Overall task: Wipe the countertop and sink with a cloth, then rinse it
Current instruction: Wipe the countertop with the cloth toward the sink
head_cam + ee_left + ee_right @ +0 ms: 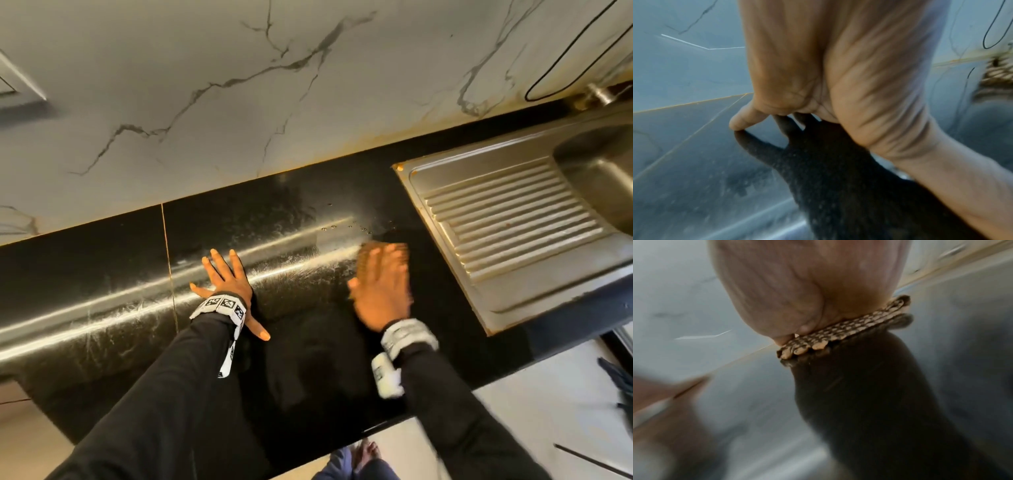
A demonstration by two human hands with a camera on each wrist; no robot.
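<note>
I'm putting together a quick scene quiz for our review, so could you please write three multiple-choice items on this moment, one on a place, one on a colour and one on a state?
1. Where is the cloth?
A. In the sink basin
B. On the countertop, under the right hand
C. Hanging on the wall

2. What colour is the countertop?
A. Black
B. White
C. Red

3. How does the left hand lie?
A. Clenched in a fist
B. Gripping the cloth
C. Flat with fingers spread, resting on the countertop

Answers:
1. B, since the cloth's edge shows past the fingers of the right hand, just left of the sink's drainboard.
2. A, since the glossy surface is black below the white marbled wall.
3. C, since the head view shows straight, splayed fingers on the surface and nothing held.
</note>
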